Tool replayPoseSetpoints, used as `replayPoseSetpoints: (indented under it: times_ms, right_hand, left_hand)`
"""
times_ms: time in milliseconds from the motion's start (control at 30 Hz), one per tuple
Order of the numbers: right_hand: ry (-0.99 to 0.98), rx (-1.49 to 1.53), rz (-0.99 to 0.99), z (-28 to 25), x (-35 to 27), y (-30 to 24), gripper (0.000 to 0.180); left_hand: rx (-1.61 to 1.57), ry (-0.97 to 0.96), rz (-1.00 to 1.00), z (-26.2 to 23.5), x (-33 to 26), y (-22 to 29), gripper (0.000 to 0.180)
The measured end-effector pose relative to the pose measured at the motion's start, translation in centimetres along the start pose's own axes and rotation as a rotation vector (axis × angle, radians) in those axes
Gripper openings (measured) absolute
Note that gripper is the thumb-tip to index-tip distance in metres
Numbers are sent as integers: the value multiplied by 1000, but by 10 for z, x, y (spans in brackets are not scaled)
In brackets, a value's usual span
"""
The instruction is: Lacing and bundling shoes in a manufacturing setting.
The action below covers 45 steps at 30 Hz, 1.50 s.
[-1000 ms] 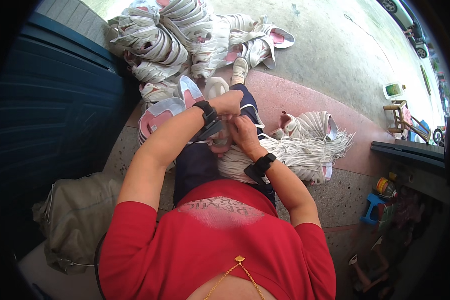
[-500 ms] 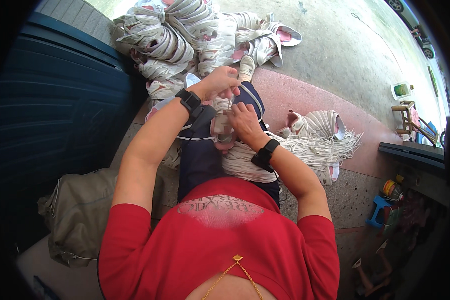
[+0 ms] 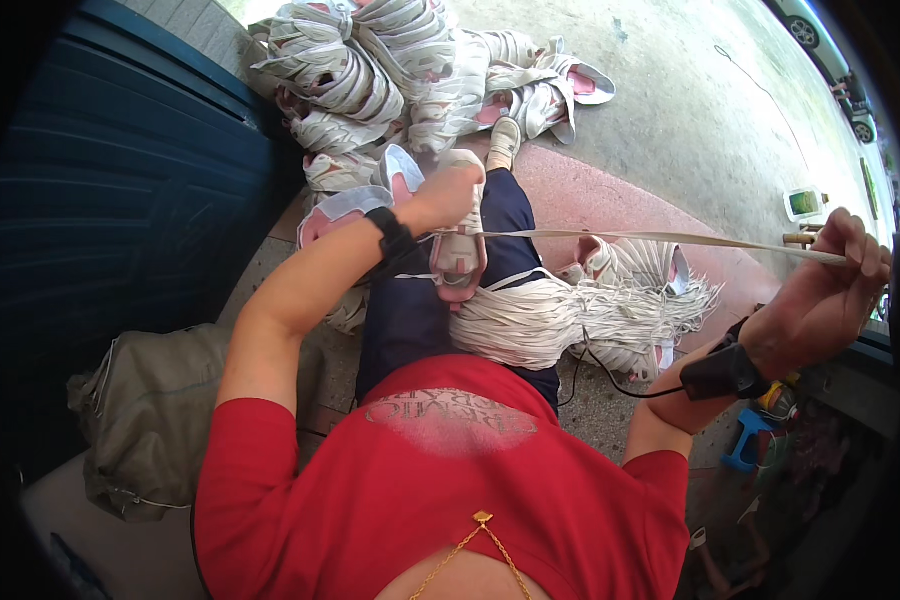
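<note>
A white and pink shoe upper (image 3: 458, 262) lies over my lap, its toe pointing away from me. My left hand (image 3: 446, 198) is closed around its far part. From the upper a flat whitish shoelace (image 3: 630, 236) runs taut to the far right. There my right hand (image 3: 820, 285) pinches the lace between closed fingers, the arm stretched out sideways. A thick bundle of white shoelaces (image 3: 520, 325) rests across my right thigh, beside the upper. How the lace passes through the eyelets is partly hidden by my left hand.
Stacked shoe uppers (image 3: 340, 90) form a big pile beyond my feet. More uppers (image 3: 640, 262) lie right of my legs. A dark blue door (image 3: 140, 200) stands on the left, above a brown-green cloth bag (image 3: 170, 410). A blue stool (image 3: 745, 440) is at the lower right.
My right hand has swung from beside the upper far out to the right, drawing the lace straight. The left hand has come down onto the upper and grips it.
</note>
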State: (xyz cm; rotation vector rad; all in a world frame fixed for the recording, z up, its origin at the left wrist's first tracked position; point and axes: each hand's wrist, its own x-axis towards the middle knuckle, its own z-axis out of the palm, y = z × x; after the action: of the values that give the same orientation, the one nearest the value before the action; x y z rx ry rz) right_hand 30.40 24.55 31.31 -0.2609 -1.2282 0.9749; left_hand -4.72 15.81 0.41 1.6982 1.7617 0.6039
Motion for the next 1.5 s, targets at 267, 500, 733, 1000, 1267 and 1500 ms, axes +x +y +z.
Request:
replayPoseSetpoints:
  times_ms: [267, 500, 733, 1000, 1267, 1500]
  right_hand:
    - [-274, -253, 1012, 56, -152, 138, 11]
    - [-943, -907, 662, 87, -301, 216, 21]
    - [-994, -1165, 479, 114, -310, 226, 15]
    - [-1024, -1180, 492, 110, -314, 234, 17]
    - [-1203, -1347, 303, 119, -321, 240, 21]
    - [-1290, -1263, 325, 121, -309, 231, 22]
  left_hand:
    - [9, -239, -43, -32, -85, -45, 28]
    - [487, -47, -9, -31, -102, -14, 14]
    - [128, 151, -133, 8, -112, -40, 20]
    - [76, 204, -171, 15, -103, -39, 21]
    - [67, 144, -165, 16, -101, -43, 22]
    - [91, 180, -187, 20, -104, -44, 22]
